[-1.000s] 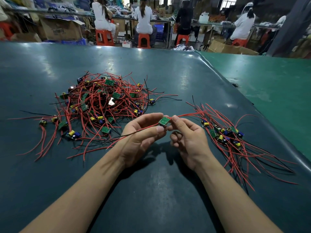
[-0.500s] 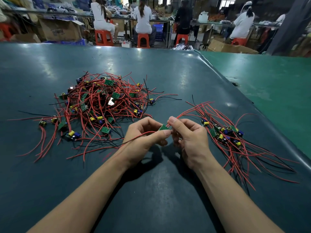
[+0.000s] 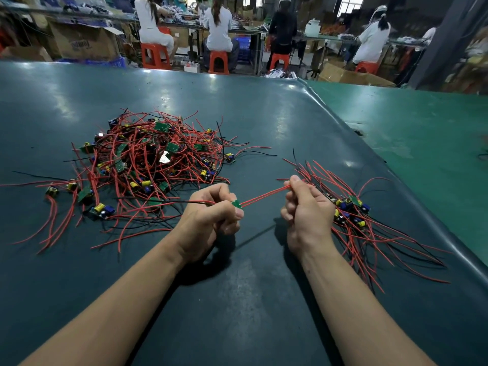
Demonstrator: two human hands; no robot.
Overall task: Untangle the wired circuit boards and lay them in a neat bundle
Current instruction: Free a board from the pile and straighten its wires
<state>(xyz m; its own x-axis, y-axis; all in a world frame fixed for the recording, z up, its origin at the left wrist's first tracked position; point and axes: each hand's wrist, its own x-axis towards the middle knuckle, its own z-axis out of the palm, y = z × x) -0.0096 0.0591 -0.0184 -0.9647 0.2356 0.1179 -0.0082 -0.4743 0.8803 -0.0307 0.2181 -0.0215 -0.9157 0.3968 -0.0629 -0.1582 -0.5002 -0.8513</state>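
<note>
A: The left hand (image 3: 211,217) pinches a small green board (image 3: 237,203) between thumb and forefinger. The right hand (image 3: 307,207) is curled round that board's red wires (image 3: 264,196), which run taut between the two.

B: And where do the rest lie?

A: The tangled heap (image 3: 148,165) is on the worktop (image 3: 237,299) to the left, just beyond the left hand. The sorted bundle (image 3: 369,223) lies right of the right hand, touching it or nearly so, its wires fanned out toward the worktop's edge.

B: What could spoil it?

A: A black lead (image 3: 169,200) trails from the board back toward the heap. If it is snagged there, I judge a hard pull would drag other boards along or strain the solder joints. Also, laying this one askew would muddle the bundle, since its wires already splay.
</note>
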